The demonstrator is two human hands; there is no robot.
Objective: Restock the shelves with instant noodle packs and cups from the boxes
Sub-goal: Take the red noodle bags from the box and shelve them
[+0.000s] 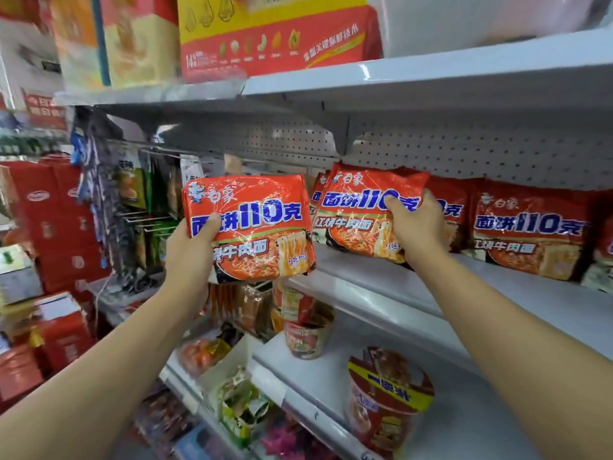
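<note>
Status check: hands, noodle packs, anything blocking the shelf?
Left hand grips a pack, clear of shelf. Right hand grips second pack at shelf row. Nothing blocking.

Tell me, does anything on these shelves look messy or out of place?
Yes. On the lower shelf, the noodle cup near the left end leans tilted rather than standing upright. The red noodle packs on the middle shelf stand in a fairly tidy row.
</note>
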